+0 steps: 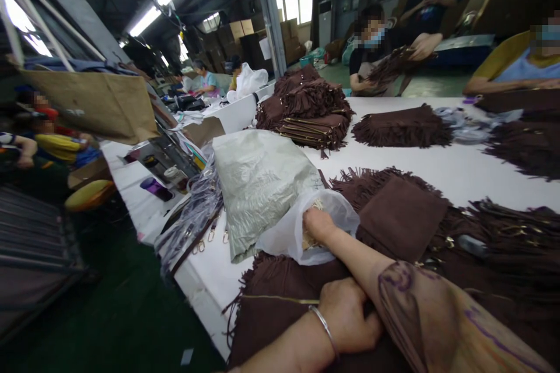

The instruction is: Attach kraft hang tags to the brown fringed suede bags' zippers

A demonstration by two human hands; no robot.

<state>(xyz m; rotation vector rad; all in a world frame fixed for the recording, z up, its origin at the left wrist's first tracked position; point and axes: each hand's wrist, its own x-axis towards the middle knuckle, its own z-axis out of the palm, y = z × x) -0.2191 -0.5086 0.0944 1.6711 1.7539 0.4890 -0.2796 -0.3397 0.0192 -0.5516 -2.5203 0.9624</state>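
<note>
My right hand (318, 225) reaches into the mouth of a thin white plastic bag (284, 232). Its visible fingers are curled, and the fingertips are hidden among pale beige pieces (310, 239) too small to name. A silver bangle circles the wrist of my left hand (347, 315), which is closed at the fabric of a dark brown fringed bag (280, 280). That bag lies flat in front of me with a gold zip line across it; my left fingertips are hidden. My right forearm, in a patterned sheer sleeve, crosses just above the left hand.
A large grey-white plastic sack (262, 180) stands behind the white bag. More brown fringed bags lie in a pile (304, 99) and at right (398, 213). Straps with metal clasps (212, 230) hang near the left table edge (196, 303). Co-workers (380, 52) sit across the table.
</note>
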